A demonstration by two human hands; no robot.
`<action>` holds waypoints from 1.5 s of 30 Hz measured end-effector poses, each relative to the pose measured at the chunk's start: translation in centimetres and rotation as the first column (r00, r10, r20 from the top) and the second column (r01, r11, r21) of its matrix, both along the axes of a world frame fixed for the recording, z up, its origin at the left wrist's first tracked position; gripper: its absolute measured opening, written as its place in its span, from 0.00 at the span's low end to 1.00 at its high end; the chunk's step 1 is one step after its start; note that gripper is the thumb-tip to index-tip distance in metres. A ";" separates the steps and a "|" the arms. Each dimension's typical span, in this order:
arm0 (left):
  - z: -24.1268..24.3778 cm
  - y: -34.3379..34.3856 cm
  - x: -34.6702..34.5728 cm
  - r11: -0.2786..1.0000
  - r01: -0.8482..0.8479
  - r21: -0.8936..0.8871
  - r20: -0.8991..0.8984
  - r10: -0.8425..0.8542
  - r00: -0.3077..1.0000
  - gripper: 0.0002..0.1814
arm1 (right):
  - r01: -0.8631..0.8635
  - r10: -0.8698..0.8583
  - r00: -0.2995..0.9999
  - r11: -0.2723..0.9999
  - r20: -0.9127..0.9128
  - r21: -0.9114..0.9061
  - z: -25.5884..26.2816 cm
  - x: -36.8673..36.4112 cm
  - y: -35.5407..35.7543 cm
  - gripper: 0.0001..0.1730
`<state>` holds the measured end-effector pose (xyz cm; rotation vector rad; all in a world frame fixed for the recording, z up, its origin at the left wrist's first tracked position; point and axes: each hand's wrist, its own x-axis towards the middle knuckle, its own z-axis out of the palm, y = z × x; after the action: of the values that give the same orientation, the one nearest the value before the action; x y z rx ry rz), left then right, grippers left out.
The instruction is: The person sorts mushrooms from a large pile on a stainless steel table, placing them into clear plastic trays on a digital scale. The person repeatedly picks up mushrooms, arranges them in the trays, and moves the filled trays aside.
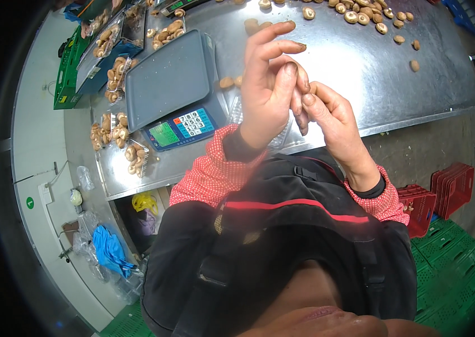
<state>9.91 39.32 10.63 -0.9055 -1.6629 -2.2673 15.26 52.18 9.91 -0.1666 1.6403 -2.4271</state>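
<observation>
My left hand (273,84) is raised over the front edge of the steel table, its upper fingers spread and their tips darkened. The fingertips of my right hand (332,113) pinch a lower finger of the left hand; neither hand shows an object in it. Below and behind them lies a clear plastic tray (279,137), partly hidden by the left wrist. A few shiitake mushrooms (226,82) lie just left of the left hand. Further left stands a digital scale (180,128) with a grey platter (170,80) that bears only small crumbs.
Loose mushrooms (364,18) are heaped at the table's far side. Filled mushroom punnets (136,158) stand left of the scale. A green crate (68,71) is at the far left, with part of another person beyond. Red crates (452,189) and green crates (452,265) stand at lower right.
</observation>
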 end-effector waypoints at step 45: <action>-0.8 0.2 -0.9 0.949 0.125 0.288 0.370 -0.231 0.900 0.16 | 0.102 -0.099 0.993 0.993 0.059 -0.062 -0.7 0.1 -1.4 0.16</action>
<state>8.96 39.53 9.84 -0.5816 -1.4107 -2.8708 15.35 50.74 9.24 -0.0256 1.5830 -2.5367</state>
